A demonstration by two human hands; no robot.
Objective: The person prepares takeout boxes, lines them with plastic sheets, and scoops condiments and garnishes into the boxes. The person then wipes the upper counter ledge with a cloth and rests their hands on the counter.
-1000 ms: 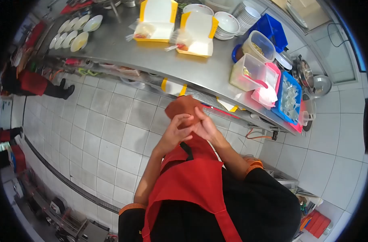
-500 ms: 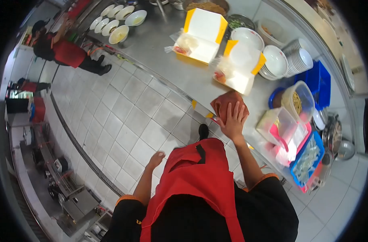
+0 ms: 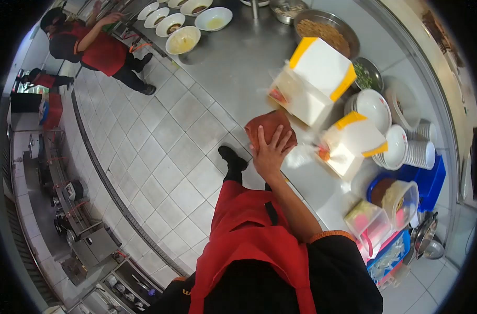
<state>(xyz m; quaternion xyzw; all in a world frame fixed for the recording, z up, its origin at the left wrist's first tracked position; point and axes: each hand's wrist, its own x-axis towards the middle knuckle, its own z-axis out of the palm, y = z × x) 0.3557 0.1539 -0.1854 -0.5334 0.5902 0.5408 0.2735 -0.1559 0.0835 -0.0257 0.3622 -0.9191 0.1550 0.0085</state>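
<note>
My right hand point(image 3: 270, 155) is on a folded reddish-brown cloth point(image 3: 263, 124) at the front edge of the steel counter point(image 3: 223, 78). Its fingers are spread over the top of the cloth, holding it against the counter; the underside of the cloth is hidden. Just beyond the hand, an open white and yellow takeaway box point(image 3: 322, 68) has a small plastic bag at its near side. A second open takeaway box point(image 3: 356, 137) stands to the right, also with a clear bag and something red. My left hand is out of view; only the left sleeve point(image 3: 178, 293) shows.
Several white bowls point(image 3: 214, 19) with sauce stand at the far left of the counter. A metal bowl of brown food point(image 3: 325, 31), stacked bowls point(image 3: 420, 152) and plastic tubs point(image 3: 369, 220) line the right side. A co-worker point(image 3: 100, 49) stands at the upper left on the tiled floor.
My right hand and the cloth have moved left along the counter edge, as the camera view shifted too. My left hand has dropped out of view.
</note>
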